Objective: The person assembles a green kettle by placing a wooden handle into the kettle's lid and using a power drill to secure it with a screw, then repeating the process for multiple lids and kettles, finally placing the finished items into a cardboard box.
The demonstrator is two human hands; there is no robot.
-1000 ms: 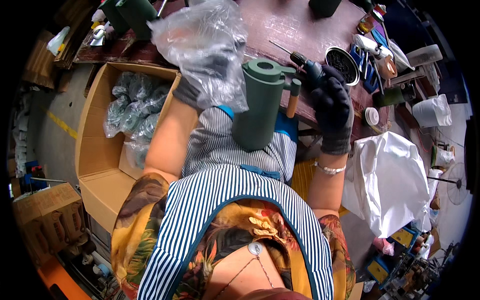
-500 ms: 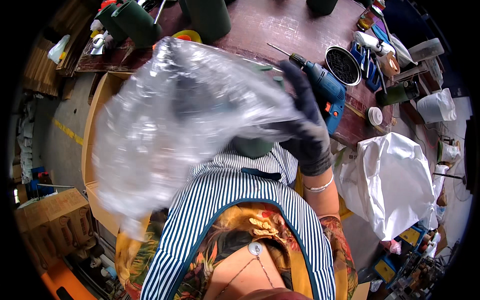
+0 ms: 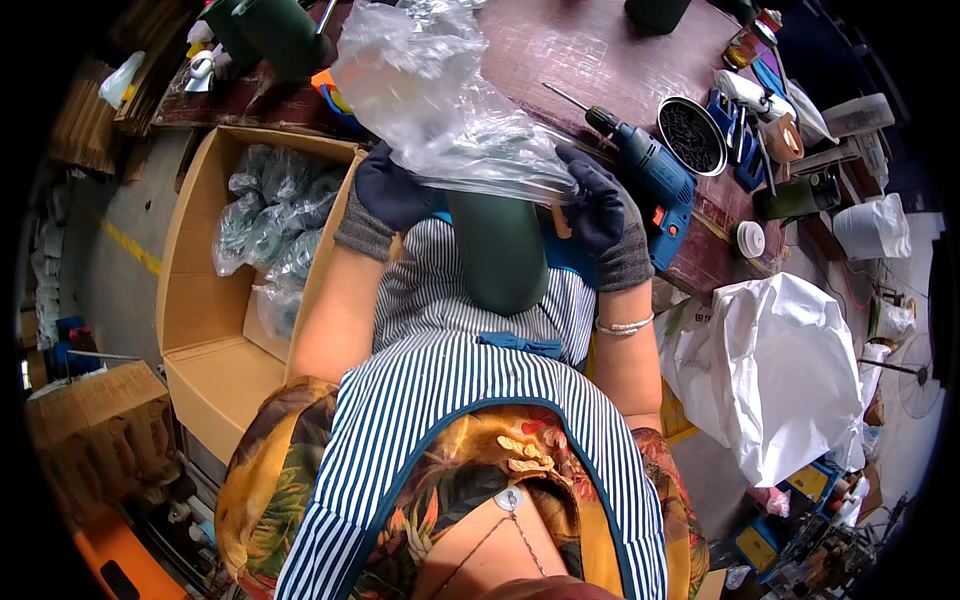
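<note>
A clear plastic bag (image 3: 430, 95) is stretched between my two gloved hands, its open edge lying across a dark green cylindrical piece (image 3: 503, 255) with a rounded end. That piece rests against my striped apron, and its far part is covered by the bag. My left hand (image 3: 390, 193) is closed on the bag's edge at one side. On the other side my right hand (image 3: 602, 205) pinches the bag's edge, thumb and fingers partly showing.
An open cardboard box (image 3: 188, 265) at my left holds several bagged green pieces (image 3: 285, 205). On the table (image 3: 560, 55) lie a blue cordless drill (image 3: 645, 165) and a round tin (image 3: 706, 172) of dark screws. A white sack (image 3: 780, 370) stands at the right.
The bag has swung from the left up and away over the table, and its edge now lies across the green piece. My left hand has come into view, gripping it; the box's contents now show.
</note>
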